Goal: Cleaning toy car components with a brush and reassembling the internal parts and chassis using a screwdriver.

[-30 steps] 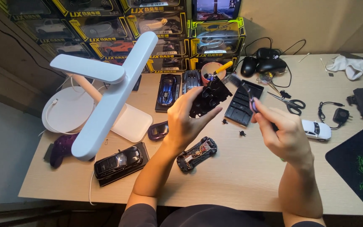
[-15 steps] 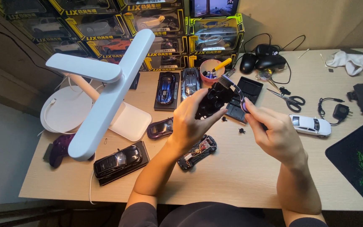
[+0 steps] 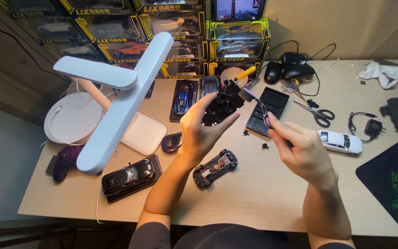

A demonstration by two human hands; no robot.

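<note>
My left hand (image 3: 201,131) holds a black plastic model-car part (image 3: 223,104) up above the desk. My right hand (image 3: 300,150) grips a small brush (image 3: 254,103) whose bristle head touches the upper right edge of that part. Below the hands, an opened model-car chassis (image 3: 215,168) with exposed wiring lies on the wooden desk (image 3: 263,203). Two tiny black pieces (image 3: 265,146) lie on the desk between the chassis and a flat black base plate (image 3: 268,110).
A white desk lamp (image 3: 120,99) stands at left. A black model car (image 3: 130,176) sits on a stand near the front edge, a white model car (image 3: 340,141) at right. Scissors (image 3: 316,113), boxed cars (image 3: 171,27), a computer mouse (image 3: 295,70) and a mouse pad (image 3: 395,184) surround the work area.
Both hands shifted slightly left and toward each other. The brush moved up from beside the black part to touch its upper right edge.
</note>
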